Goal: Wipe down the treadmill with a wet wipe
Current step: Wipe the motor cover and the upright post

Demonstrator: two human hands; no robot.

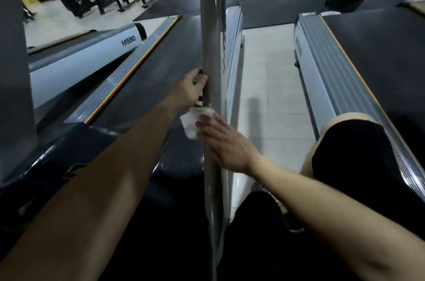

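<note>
Wet wipe (192, 122): white, crumpled, lying against the grey treadmill upright (210, 27) at mid-height.
Right hand (226, 143): fingers straight, pressing the wipe to it.
Left hand (192, 87): fingers curled round the upright just above.
Progress, judged: upright under way; belt (165, 62) and side rail (119, 80) probably left.

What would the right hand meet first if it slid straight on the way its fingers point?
Most likely the left hand, which holds the post just above the wipe that the right hand presses there. Depth is unclear, so it might pass beside it.
</note>
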